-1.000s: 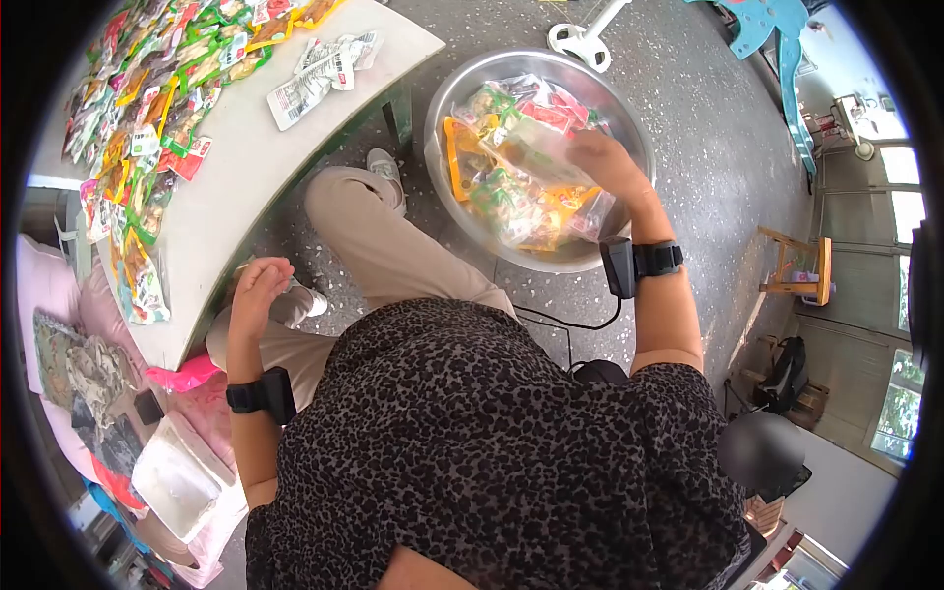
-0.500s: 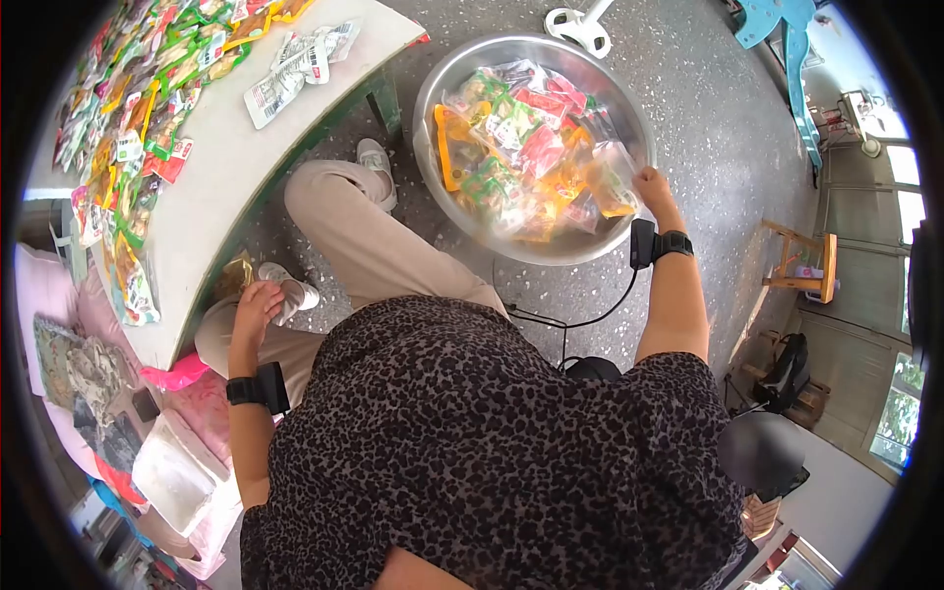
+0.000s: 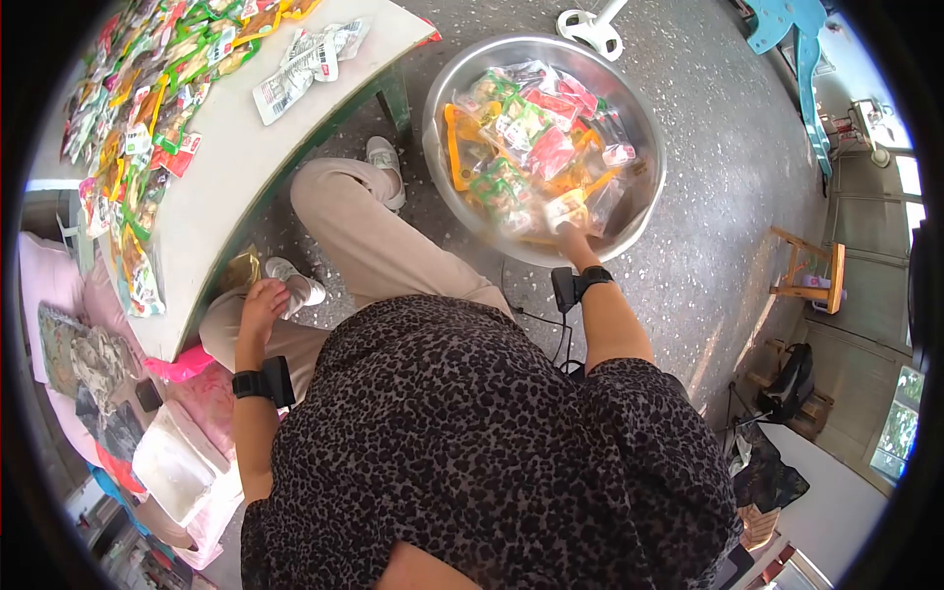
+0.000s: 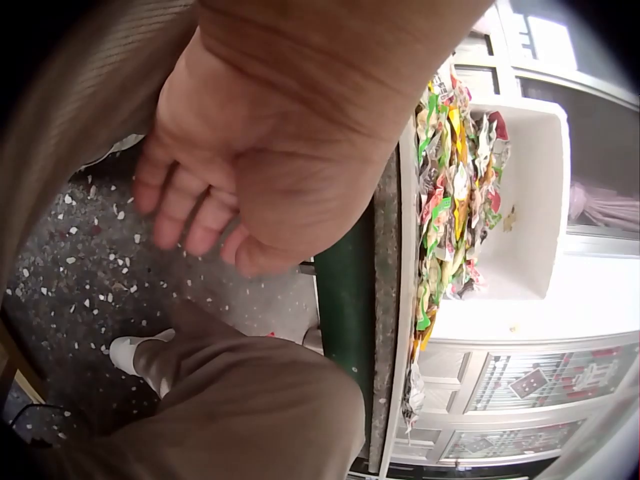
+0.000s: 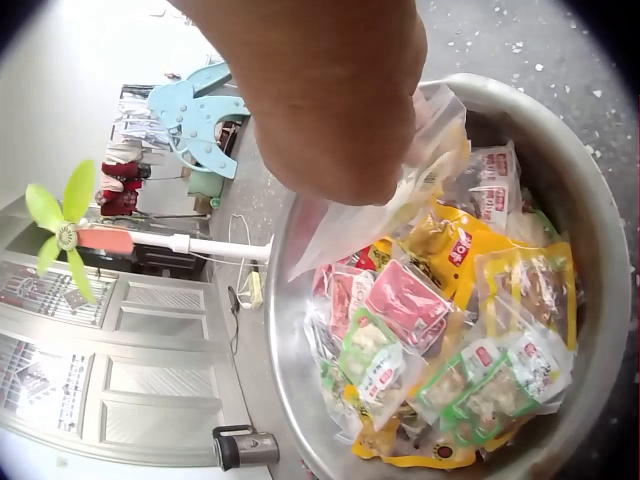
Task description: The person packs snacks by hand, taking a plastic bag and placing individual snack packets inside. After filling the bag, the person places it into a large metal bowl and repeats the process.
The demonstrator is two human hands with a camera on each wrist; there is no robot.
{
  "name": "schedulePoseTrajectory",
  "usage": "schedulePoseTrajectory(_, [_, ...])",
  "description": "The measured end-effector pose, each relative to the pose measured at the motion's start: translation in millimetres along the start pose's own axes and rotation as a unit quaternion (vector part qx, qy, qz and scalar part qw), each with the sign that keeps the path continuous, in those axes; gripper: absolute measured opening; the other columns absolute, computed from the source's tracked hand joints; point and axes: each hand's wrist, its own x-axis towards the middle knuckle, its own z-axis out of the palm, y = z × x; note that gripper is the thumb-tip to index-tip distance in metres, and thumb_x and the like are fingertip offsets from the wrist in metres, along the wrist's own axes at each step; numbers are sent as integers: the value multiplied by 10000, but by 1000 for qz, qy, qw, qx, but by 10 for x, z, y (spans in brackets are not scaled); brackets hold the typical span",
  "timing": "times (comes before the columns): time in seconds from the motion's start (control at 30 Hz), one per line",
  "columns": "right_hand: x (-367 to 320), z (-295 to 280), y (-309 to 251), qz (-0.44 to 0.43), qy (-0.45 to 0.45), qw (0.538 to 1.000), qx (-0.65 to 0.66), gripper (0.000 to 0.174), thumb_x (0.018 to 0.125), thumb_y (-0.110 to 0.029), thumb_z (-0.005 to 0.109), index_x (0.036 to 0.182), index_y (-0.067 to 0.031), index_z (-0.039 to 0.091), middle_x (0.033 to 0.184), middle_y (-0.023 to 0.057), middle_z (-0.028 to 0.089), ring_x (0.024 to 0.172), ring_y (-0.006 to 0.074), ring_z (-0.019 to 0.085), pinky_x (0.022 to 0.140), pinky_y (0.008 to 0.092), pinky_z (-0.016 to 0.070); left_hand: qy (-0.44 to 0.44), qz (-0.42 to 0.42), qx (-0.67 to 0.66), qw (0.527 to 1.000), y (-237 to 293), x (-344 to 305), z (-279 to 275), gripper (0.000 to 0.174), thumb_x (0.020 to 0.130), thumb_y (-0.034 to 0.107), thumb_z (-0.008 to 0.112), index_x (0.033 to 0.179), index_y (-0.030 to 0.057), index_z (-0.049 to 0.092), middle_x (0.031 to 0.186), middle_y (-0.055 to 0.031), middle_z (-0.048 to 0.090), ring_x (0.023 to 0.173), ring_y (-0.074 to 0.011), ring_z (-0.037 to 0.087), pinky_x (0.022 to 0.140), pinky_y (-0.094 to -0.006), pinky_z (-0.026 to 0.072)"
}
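In the head view a large steel bowl [image 3: 440,187] on the floor holds many sealed food packets [image 3: 551,152] in red, green and yellow. My right hand [image 3: 578,244] is over the bowl's near side; in the right wrist view that hand [image 5: 335,130] pinches a clear and white packet [image 5: 385,215] above the others. My left hand [image 3: 264,307] hangs by the knee beside the table, holding nothing; in the left wrist view its palm [image 4: 270,180] shows with the fingers loosely bent.
A pale table [image 3: 231,147] at the left bears a heap of packets [image 3: 147,118] and several silvery ones [image 3: 310,69]. A white stand base [image 3: 590,37] is just beyond the bowl. A wooden stool [image 3: 834,278] stands at the right; a steel jug [image 5: 258,449] shows in the right wrist view.
My right hand has moved from the bowl's right rim to its near side, with a packet at its fingers. My left hand has dropped slightly beside the knee.
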Motion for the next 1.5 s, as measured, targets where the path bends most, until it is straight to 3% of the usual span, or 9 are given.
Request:
schedulePoseTrajectory(0.33, [228,-393,-1851,-195,-112,974,-28,237,708,-181,455,840,-10,552,851,177,562,796,331,528,703,356,420,8,39,-63,997,-101,-149,-92,210,799,193,493,959,59,473,908,-39,528,815,-129,526,678,-231,403])
schedulePoseTrajectory(0.5, [61,-938,-3017,-317,12,927,200,203,728,-166,538,873,-24,540,747,102,565,698,183,546,629,273,426,24,87,-111,990,-60,-357,-124,189,800,194,496,912,42,500,833,-22,538,757,-95,515,634,-201,403])
schedulePoseTrajectory(0.63, [-205,-1008,-3929,-410,-40,862,293,126,757,-88,521,863,-21,532,733,31,521,682,79,488,613,205,402,24,132,-109,985,-50,-485,-319,177,800,189,501,914,53,497,866,-26,537,800,-102,514,718,-223,415])
schedulePoseTrajectory(0.97, [-119,-357,-4655,-631,103,765,80,163,690,-52,509,848,-16,526,856,113,549,792,245,530,724,333,409,288,365,-2,886,-154,-1291,-1109,150,799,140,497,881,24,544,798,-6,528,760,-71,474,681,-206,391])
schedulePoseTrajectory(1.07, [-172,-305,-4718,-652,140,745,17,179,640,-94,520,810,-38,536,877,128,562,838,300,524,739,395,395,382,247,-101,885,-146,-1708,-1437,132,790,101,509,886,16,540,784,-4,529,709,-76,482,629,-207,401])
schedulePoseTrajectory(1.23, [-198,-272,-4791,-642,132,755,27,165,641,-88,515,793,-31,539,845,137,563,818,299,524,730,392,397,671,267,163,672,-127,-2280,-1859,206,718,97,587,889,-3,527,778,-75,538,697,-153,513,635,-247,414])
schedulePoseTrajectory(1.3, [-224,-275,-4812,-641,134,755,23,161,637,-87,519,786,-31,539,826,136,564,800,297,525,721,393,398,757,257,316,510,-198,-2395,-2042,204,687,170,581,837,36,548,800,-105,550,739,-245,531,642,-318,428])
schedulePoseTrajectory(1.4, [-276,-276,-4835,-636,134,759,2,155,629,-85,527,775,-35,537,801,126,565,775,293,527,709,394,398,768,110,430,461,-447,-2432,-2221,242,694,235,559,830,35,555,815,-105,559,787,-270,531,680,-347,428])
schedulePoseTrajectory(1.5, [-271,-277,-4852,-634,130,763,-12,147,622,-82,531,763,-41,534,794,114,566,770,286,527,706,396,396,664,-91,424,609,-716,-2420,-2256,240,722,256,507,820,43,556,804,-111,566,774,-292,537,678,-372,432])
